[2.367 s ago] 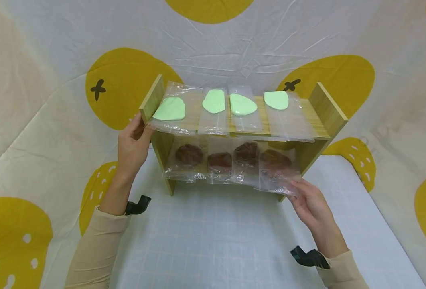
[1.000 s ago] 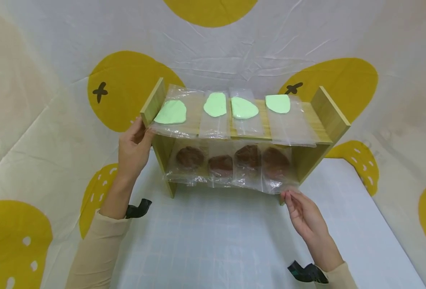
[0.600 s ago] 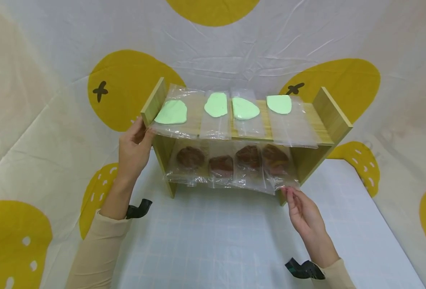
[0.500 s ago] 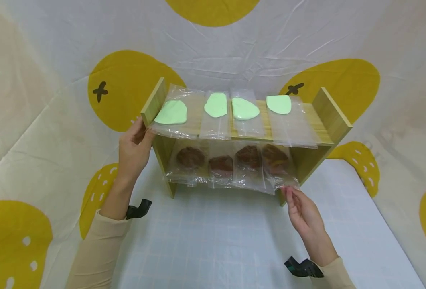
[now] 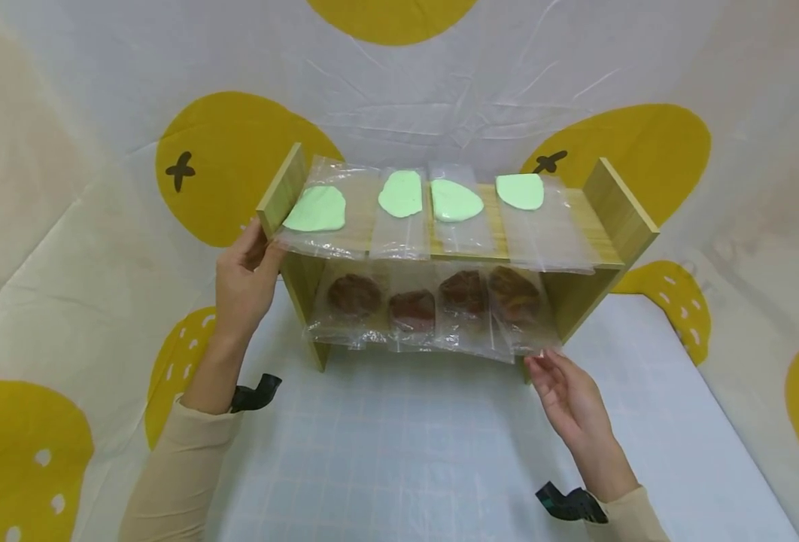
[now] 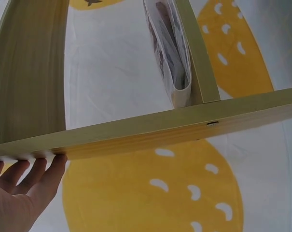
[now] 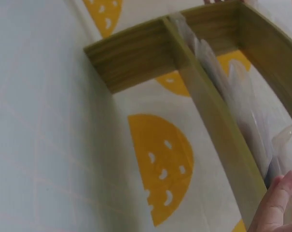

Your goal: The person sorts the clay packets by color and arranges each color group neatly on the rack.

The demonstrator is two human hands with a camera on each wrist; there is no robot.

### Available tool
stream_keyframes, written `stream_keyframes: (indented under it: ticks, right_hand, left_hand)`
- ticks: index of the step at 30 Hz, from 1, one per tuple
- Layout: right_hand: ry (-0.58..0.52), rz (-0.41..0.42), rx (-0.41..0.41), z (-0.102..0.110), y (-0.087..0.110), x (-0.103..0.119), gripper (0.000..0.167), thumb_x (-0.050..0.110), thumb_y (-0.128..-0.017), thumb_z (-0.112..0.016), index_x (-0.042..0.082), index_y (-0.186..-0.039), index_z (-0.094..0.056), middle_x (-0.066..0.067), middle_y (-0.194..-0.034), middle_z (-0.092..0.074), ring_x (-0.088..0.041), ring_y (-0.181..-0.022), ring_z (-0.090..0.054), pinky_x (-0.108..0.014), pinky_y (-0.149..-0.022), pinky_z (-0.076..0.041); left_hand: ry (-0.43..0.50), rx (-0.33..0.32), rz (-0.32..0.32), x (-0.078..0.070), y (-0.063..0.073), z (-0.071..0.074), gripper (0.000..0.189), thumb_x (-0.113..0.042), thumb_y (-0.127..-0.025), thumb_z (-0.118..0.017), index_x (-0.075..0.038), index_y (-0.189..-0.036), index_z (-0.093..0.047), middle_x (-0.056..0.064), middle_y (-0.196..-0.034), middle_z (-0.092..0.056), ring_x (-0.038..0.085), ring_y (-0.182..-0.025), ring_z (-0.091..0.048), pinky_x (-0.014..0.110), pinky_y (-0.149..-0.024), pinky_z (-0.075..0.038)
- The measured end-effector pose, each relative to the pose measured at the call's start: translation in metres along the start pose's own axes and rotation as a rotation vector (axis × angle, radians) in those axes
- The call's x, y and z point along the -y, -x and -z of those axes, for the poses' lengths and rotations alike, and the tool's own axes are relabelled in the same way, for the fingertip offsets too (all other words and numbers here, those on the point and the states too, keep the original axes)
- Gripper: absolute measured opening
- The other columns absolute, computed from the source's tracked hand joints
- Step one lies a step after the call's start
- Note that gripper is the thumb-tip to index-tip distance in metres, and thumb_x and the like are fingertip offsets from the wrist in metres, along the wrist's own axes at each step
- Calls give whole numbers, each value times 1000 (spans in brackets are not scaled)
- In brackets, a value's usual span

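A two-tier wooden shelf stands in the middle of the head view. My left hand holds its left side panel; in the left wrist view the fingertips lie against the panel's outer face. On the lower tier lie several clear plastic bags with dark reddish-brown flat pieces. The thumb and fingers of my right hand pinch the front edge of the rightmost bag. Several more plastic bags rest on the top tier, each with a flat pale green piece.
A pale blue checked cloth covers the table under the shelf. Behind it hangs a white sheet with large yellow figures. In the right wrist view, the bags stand along the lower board.
My right hand has come left and slightly forward with the rightmost lower bag, whose brown piece now lies farther back and straighter. My left hand has stayed on the side panel.
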State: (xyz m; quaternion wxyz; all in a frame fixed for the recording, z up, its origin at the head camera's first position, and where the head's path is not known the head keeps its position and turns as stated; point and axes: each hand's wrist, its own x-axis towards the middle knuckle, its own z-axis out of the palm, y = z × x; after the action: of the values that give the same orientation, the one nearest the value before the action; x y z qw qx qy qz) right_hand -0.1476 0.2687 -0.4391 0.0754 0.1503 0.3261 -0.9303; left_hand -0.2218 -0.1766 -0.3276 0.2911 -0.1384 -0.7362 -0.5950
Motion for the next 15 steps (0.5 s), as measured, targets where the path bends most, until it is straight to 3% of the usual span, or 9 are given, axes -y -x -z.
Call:
stream_keyframes:
  ticks: [4, 8, 12, 15]
  right_hand:
    - [121, 16, 27, 3, 1, 1, 23, 19, -103, -58, 8, -123, -52, -7, -112, -57, -19, -104, -61, -27, -98, -49]
    - [185, 34, 116, 9, 1, 0, 14, 19, -106, -51, 10, -114, -59, -6, -105, -61, -21, -99, -61, -28, -91, -53]
    - [237, 42, 201, 16, 1, -2, 18, 14, -108, -44, 9, -113, -60, -5, -103, -62, -22, -97, -61, -29, -89, -53]
    - [296, 56, 239, 21, 0, -5, 21, 10, -109, -41, 7, -116, -60, -6, -102, -63, -23, -96, -63, -30, -89, -54]
  left_hand:
    - [-18, -14, -2, 0, 2, 1, 44, -14, -99, -65, -18, -143, -58, 7, -134, -63, 20, -117, -63, 28, -93, -53]
    - [-56, -37, 17, -1, 4, 2, 41, -18, -99, -66, -18, -140, -61, 6, -130, -65, 17, -110, -65, 24, -85, -55]
    - [-39, -56, 23, 1, 13, 7, 34, -16, -99, -65, -9, -133, -66, 8, -124, -68, 14, -103, -67, 23, -78, -57]
    - [8, -57, 20, 3, 21, 13, 30, -11, -100, -63, -2, -128, -67, 12, -121, -68, 16, -103, -68, 26, -79, -57]
